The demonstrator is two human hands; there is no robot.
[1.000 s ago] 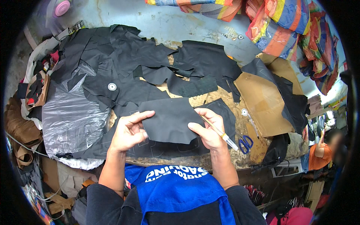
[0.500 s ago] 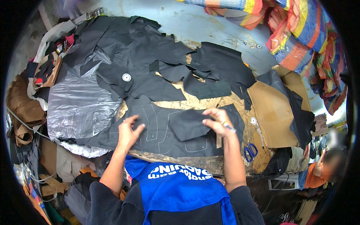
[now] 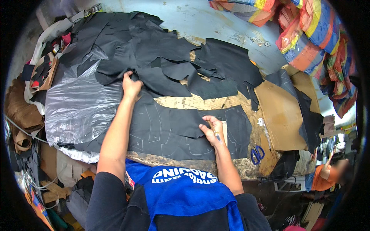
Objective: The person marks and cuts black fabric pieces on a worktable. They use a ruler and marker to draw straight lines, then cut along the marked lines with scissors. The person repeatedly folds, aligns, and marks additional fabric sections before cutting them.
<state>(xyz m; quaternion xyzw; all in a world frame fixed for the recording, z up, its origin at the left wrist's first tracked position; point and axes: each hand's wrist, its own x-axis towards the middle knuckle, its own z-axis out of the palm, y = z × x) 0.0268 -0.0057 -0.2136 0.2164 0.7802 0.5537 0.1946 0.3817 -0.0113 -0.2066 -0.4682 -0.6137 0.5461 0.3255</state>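
Note:
At the far left of the work surface, my left hand (image 3: 132, 85) closes its fingertips on a bunched black sheet (image 3: 110, 73), leather-like, at the edge of the heap. A slim pen (image 3: 216, 134) lies across the fingers of my right hand (image 3: 212, 130), which is curled around it. Beneath that hand lies a large black sheet (image 3: 169, 148) with pale outlines of pattern shapes drawn on it. A smaller plain black piece (image 3: 187, 123) rests on the marked sheet, left of my right hand. What exactly is under my left fingertips is hidden.
Overlapping black pieces (image 3: 162, 46) cover the far side. Clear plastic sheeting (image 3: 83, 107) lies left. At right are blue-handled scissors (image 3: 257, 154), a white pen (image 3: 267, 134), a white disc (image 3: 261, 121) and brown cardboard (image 3: 281, 115). Another person (image 3: 325, 177) is at far right.
My left hand has reached forward from over the marked sheet to the heap. My right hand has shifted left and slightly down with its pen. The white disc on the heap no longer shows.

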